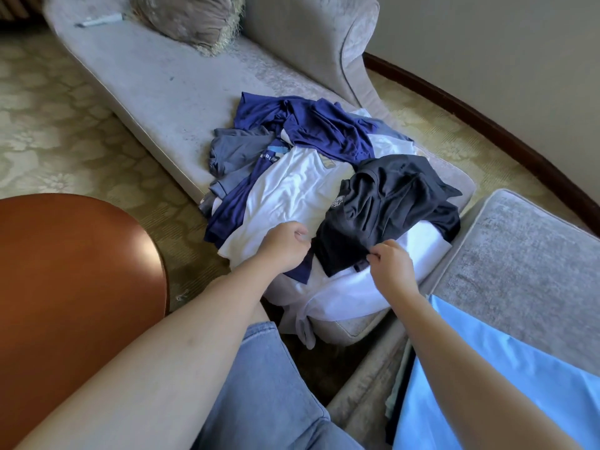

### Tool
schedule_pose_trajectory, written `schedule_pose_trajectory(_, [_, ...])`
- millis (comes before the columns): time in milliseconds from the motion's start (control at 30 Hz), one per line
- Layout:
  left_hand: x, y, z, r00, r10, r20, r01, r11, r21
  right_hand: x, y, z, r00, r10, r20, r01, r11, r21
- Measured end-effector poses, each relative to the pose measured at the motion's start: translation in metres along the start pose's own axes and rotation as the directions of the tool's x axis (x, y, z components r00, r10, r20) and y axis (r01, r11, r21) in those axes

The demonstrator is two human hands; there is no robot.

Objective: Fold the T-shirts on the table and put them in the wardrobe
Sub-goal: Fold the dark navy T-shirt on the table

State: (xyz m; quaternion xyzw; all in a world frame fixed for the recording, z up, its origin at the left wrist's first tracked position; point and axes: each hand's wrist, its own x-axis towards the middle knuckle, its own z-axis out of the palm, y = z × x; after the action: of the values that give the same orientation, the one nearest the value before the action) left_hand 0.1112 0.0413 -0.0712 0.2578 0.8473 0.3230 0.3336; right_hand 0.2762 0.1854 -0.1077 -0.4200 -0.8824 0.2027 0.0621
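Likely picking out a shirt: at the pile [292,190]'s six o'clock the right hand [391,266] pinches the black T-shirt [389,203], while the left hand [285,246] is curled beside it, grasp unclear; next, lift it free.

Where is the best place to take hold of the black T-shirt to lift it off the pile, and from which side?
Grip the black T-shirt at its near edge, coming from the person's own side. It lies crumpled on top of the pile, but that edge is fairly flat and exposed over the white T-shirt. The right hand pinches it there.
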Motion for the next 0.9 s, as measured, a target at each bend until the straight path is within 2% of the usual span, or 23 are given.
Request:
schedule_pose_trajectory(100, [-0.018, 0.006, -0.025, 0.999, 0.024, -0.031, -0.025, 1.000, -0.018, 0.003, -0.033, -0.033, 0.981, -0.046, -0.190, 0.074, 0.987, 0.145])
schedule_pose_trajectory(167, [-0.032, 0.013, -0.038, 0.998, 0.054, -0.027, -0.055, 0.998, -0.020, 0.004, -0.070, -0.062, 0.944, -0.115, -0.310, 0.187, 0.958, 0.216])
schedule_pose_trajectory(300, [-0.070, 0.028, -0.059, 0.988, 0.154, -0.019, -0.154, 0.988, -0.021, -0.002, -0.161, -0.133, 0.806, -0.261, -0.532, 0.444, 0.860, 0.251])
schedule_pose_trajectory(400, [-0.107, 0.036, -0.081, 0.980, 0.187, -0.072, -0.193, 0.978, -0.080, -0.016, -0.234, -0.187, 0.695, -0.323, -0.642, 0.588, 0.769, 0.250])
schedule_pose_trajectory(500, [-0.145, 0.033, -0.106, 0.949, 0.228, -0.216, -0.272, 0.941, -0.202, -0.036, -0.307, -0.233, 0.611, -0.351, -0.710, 0.681, 0.690, 0.245])
schedule_pose_trajectory(600, [-0.178, 0.021, -0.146, 0.836, 0.212, -0.506, -0.379, 0.890, -0.254, -0.063, -0.378, -0.266, 0.568, -0.346, -0.747, 0.740, 0.613, 0.279])
schedule_pose_trajectory(667, [-0.204, 0.012, -0.181, 0.774, 0.176, -0.608, -0.438, 0.843, -0.313, -0.084, -0.419, -0.280, 0.542, -0.363, -0.758, 0.781, 0.551, 0.294])
schedule_pose_trajectory(700, [-0.215, 0.005, -0.197, 0.765, 0.181, -0.617, -0.455, 0.831, -0.321, -0.095, -0.438, -0.285, 0.529, -0.374, -0.762, 0.800, 0.519, 0.301])
schedule_pose_trajectory(767, [-0.240, -0.009, -0.224, 0.744, 0.160, -0.648, -0.406, 0.879, -0.249, -0.117, -0.474, -0.294, 0.525, -0.397, -0.753, 0.826, 0.450, 0.339])
schedule_pose_trajectory(833, [-0.263, -0.031, -0.240, 0.671, 0.048, -0.740, -0.246, 0.956, -0.161, -0.137, -0.508, -0.299, 0.545, -0.418, -0.727, 0.830, 0.390, 0.399])
schedule_pose_trajectory(900, [-0.280, -0.063, -0.250, 0.603, -0.092, -0.792, -0.096, 0.978, -0.187, -0.153, -0.537, -0.301, 0.576, -0.433, -0.693, 0.817, 0.338, 0.467])
